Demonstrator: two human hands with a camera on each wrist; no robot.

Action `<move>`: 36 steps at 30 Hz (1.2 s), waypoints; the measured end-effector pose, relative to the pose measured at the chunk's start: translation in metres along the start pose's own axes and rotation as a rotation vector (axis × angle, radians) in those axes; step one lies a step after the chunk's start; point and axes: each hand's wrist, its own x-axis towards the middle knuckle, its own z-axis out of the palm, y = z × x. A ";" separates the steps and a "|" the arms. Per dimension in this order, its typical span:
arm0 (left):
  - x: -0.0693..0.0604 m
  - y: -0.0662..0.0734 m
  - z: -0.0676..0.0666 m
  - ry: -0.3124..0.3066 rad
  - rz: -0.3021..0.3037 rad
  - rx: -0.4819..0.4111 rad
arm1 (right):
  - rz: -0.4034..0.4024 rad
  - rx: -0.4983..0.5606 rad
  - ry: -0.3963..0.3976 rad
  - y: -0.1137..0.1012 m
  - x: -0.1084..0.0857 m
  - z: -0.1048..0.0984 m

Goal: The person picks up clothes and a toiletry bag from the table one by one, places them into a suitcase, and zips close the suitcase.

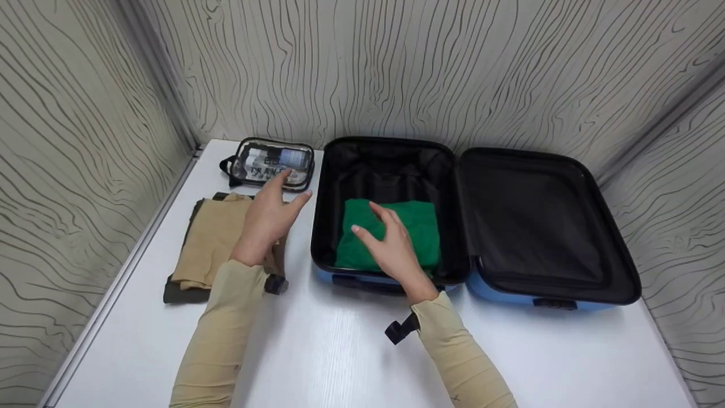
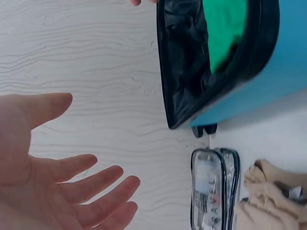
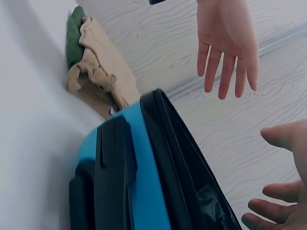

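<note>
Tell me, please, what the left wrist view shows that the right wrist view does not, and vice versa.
Only the left wrist view shows the clear pouch and the bright green cloth inside the suitcase. Only the right wrist view shows the suitcase's black handle and dark green fabric against the tan clothing. Both share the suitcase, tan clothing, left hand and right hand.

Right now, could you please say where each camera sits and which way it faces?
Head: on the head, facing forward and down at the open suitcase; left hand, right hand and sleeves show.
Left wrist: on that wrist, facing the suitcase and clear pouch; left hand and right fingertips show.
Right wrist: on that wrist, facing suitcase and folded clothes; both hands show.
Head and left wrist share green cloth.
</note>
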 end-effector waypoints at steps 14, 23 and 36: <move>0.003 -0.030 -0.043 0.048 -0.045 0.024 | -0.007 -0.001 -0.084 -0.023 0.011 0.017; 0.005 -0.048 -0.067 0.072 -0.089 0.105 | 0.026 -0.014 -0.129 -0.037 0.018 0.022; 0.005 -0.079 -0.080 0.064 -0.191 0.078 | 0.011 0.023 -0.188 -0.054 0.017 0.044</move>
